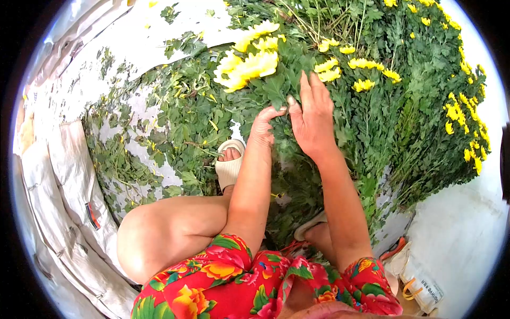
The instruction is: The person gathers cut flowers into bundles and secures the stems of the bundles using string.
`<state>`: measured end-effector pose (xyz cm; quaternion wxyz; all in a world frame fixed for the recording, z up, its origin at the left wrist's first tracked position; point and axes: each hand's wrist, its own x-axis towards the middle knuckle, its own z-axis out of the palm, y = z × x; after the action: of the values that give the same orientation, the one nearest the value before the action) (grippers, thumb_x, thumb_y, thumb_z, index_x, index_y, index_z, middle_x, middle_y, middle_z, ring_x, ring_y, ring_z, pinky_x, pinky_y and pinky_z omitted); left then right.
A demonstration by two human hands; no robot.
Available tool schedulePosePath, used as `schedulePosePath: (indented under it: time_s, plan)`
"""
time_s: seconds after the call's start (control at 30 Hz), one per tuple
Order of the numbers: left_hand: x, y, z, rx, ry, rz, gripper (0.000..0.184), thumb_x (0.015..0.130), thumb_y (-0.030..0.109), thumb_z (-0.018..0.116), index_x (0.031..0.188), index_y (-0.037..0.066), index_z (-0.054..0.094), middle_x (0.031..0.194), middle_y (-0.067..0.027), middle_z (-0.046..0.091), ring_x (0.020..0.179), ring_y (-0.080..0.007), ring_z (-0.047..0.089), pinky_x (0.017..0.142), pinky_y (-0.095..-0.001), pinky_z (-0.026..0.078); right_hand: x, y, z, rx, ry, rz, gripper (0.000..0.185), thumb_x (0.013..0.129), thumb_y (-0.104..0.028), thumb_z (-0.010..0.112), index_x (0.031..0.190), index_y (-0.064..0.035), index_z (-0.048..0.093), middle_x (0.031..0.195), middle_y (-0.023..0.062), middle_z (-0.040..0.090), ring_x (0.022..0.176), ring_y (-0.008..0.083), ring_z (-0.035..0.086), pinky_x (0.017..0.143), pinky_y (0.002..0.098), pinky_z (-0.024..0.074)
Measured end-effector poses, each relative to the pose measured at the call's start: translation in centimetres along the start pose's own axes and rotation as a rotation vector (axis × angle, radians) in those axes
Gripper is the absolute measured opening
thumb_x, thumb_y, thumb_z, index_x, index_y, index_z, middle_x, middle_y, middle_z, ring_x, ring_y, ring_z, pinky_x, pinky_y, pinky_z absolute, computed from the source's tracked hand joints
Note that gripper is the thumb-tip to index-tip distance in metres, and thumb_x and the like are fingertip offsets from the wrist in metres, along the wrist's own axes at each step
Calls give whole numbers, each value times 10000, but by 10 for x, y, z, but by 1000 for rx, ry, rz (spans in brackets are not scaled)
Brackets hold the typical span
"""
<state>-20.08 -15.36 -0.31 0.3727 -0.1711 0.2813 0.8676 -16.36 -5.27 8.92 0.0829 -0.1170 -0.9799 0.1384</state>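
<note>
A bunch of yellow chrysanthemums (247, 66) with dark green leaves lies in front of me, its blooms pointing up and to the left. My left hand (263, 125) is closed around the leafy stems below the blooms; most of its fingers are hidden by leaves. Against the right side of the same foliage (284, 82) rests my right hand (313, 117), fingers stretched out and thumb near the left thumb. Nothing shows gripped in the right hand.
A large heap of chrysanthemum stems (404, 106) fills the right side, yellow blooms along its outer edge. Stripped leaves (186, 106) litter the white sheet (143, 37) at left. Pale folded fabric (69, 212) lies far left; a white bag (422, 282) stands lower right.
</note>
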Motion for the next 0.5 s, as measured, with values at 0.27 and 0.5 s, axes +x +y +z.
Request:
schedulePosePath:
  time_s: [0.27, 0.5]
  plan:
    - [10, -8, -4, -19, 23, 10, 318, 704, 169, 704, 994, 38, 689, 1008, -72, 691, 1024, -244, 602, 975, -376, 425, -11, 4, 45, 21, -70, 71, 994, 863, -690, 483, 1447, 95, 309, 1540, 294, 183, 1470, 395, 97, 1164, 552, 56]
    - [24, -14, -24, -2, -4, -37, 438, 774, 178, 669, 1162, -19, 620, 1062, -164, 684, 1002, -293, 650, 914, -426, 518, -15, 63, 19, 522, -56, 180, 637, 911, -397, 605, 1332, 62, 471, 1360, 250, 482, 1282, 372, 457, 1072, 428, 358]
